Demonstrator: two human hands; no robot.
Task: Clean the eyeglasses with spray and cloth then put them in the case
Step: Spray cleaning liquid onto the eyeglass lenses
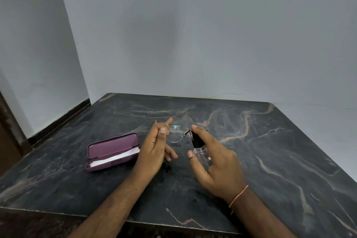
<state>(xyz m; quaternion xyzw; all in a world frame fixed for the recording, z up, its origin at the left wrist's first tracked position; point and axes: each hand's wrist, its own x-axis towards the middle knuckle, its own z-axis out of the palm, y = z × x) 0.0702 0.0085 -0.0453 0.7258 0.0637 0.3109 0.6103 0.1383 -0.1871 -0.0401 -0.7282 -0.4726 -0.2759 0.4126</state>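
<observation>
- Spraying looked to be the step in hand: the right hand (216, 162) gripped the spray (199, 146), thumb on its clear body, forefinger curled over the black top.
- The left hand (156, 147) pinched the glasses (176, 133) at one lens edge between thumb and fingers, other fingers loosely spread.
- The glasses hung above the table (270, 141), between the two hands, the nozzle just beside the bridge.
- Wiping and casing seemed left: the case (112, 150) lay open to the left, a white cloth (116, 158) inside.

bare forearms, thin thread bracelet (238, 195) (pinkish, right wrist)
</observation>
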